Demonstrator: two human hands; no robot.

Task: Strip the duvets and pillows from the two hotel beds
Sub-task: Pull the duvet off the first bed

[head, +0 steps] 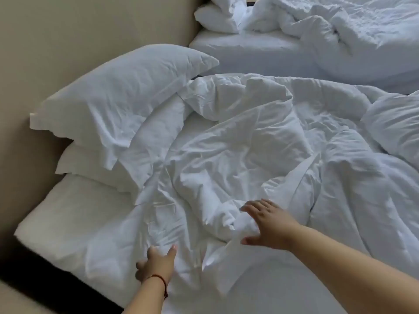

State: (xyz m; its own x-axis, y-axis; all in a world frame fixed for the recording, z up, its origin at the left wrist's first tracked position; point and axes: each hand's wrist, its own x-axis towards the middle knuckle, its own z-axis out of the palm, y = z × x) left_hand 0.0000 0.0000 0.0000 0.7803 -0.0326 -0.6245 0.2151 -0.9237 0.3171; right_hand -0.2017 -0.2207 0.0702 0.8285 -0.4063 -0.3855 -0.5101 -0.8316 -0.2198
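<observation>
Right hand (pixel 269 225): spread wide over a duvet (pixel 238 150) fold, lower centre; nothing gripped.
Left hand (pixel 156 264): fingers relaxed on cloth.
Advice: bunched edge is best gathered firmly.

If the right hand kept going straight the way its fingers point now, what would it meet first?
Most likely the crumpled duvet on the near bed: the right hand is open, fingers already at a raised fold. Beyond that lie the stacked pillows, though depth is uncertain.

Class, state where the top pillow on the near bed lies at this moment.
In the head view the top pillow lies upper left, against the beige headboard, stacked on a second pillow, its right edge beside the crumpled duvet.
</observation>
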